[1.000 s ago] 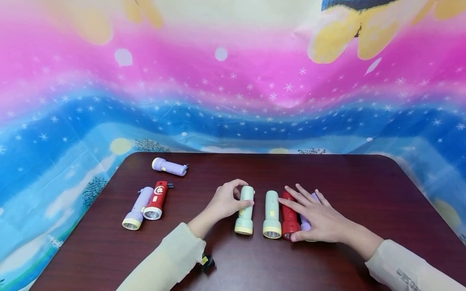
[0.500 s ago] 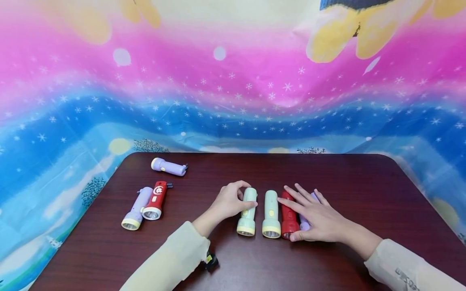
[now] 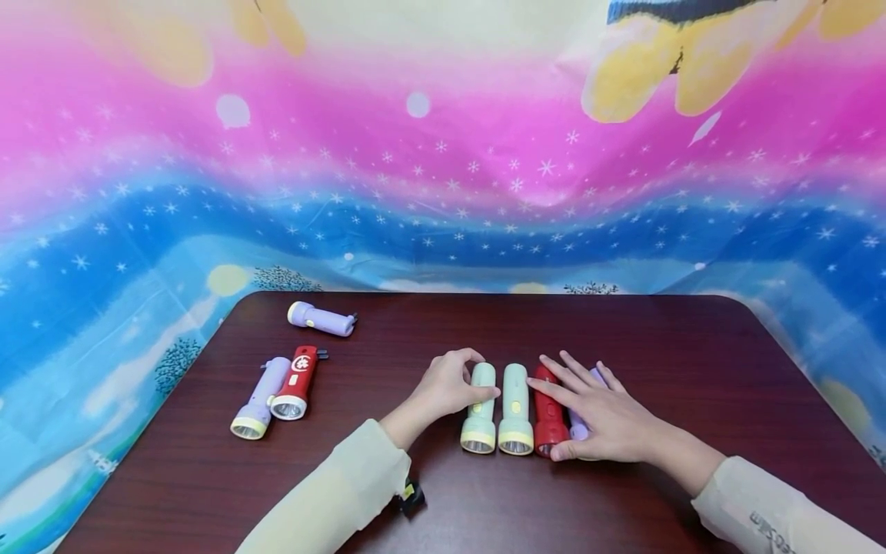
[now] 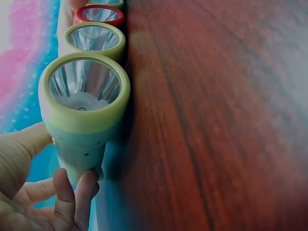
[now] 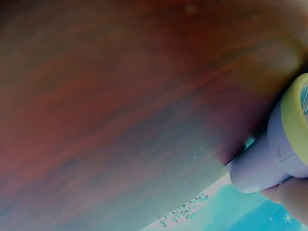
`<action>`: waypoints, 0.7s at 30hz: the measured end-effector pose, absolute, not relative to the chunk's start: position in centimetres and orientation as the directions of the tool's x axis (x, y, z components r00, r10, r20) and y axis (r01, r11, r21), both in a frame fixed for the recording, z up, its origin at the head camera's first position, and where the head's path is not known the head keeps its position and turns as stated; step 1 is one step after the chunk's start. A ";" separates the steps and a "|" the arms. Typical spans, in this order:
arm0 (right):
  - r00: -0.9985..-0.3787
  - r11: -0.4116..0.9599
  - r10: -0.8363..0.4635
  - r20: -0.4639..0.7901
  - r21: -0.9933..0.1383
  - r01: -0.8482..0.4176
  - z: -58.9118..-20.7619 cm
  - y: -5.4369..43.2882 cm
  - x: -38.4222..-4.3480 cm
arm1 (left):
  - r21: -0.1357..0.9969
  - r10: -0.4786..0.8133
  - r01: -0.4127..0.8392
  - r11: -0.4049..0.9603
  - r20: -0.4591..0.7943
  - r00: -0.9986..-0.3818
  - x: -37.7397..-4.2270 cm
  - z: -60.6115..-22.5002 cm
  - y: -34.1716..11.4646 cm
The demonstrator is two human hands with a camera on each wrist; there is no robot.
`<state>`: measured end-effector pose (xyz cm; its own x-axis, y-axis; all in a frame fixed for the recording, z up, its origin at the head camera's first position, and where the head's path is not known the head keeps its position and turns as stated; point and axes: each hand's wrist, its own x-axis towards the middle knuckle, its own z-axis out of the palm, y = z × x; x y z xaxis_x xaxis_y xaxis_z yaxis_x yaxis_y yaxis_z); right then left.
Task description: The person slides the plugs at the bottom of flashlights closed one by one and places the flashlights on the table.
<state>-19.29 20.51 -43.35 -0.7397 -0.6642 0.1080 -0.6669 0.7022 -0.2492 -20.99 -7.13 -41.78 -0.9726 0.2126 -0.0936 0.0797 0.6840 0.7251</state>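
Centrally on the table (image 3: 415, 331), well in from its far edge, the left hand (image 3: 448, 387) pinched a pale green flashlight (image 3: 478, 425) just beside its green twin (image 3: 515, 419), while the right hand (image 3: 612, 419), fingers spread, lay across a red flashlight (image 3: 550, 419) and a purple flashlight (image 3: 577, 425) toward the right edge.

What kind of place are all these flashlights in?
Perhaps an indoor corner set up for filming, though I can't be sure: there's a dark wood-grain table, a snowflake-patterned backdrop behind it, and flashlights laid out on top.
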 end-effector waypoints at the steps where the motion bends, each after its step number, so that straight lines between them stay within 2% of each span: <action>1: -0.740 0.702 -0.664 0.107 -0.250 -0.666 -43.4 20.5 -19.3 | 0.722 0.214 0.081 0.688 -0.095 -0.972 -21.0 -41.8 -7.0; 21: -0.742 0.705 -0.662 0.102 -0.252 -0.663 -43.2 20.4 -19.2 | 0.696 0.225 0.082 0.714 -0.116 -0.968 -21.4 -41.8 -6.6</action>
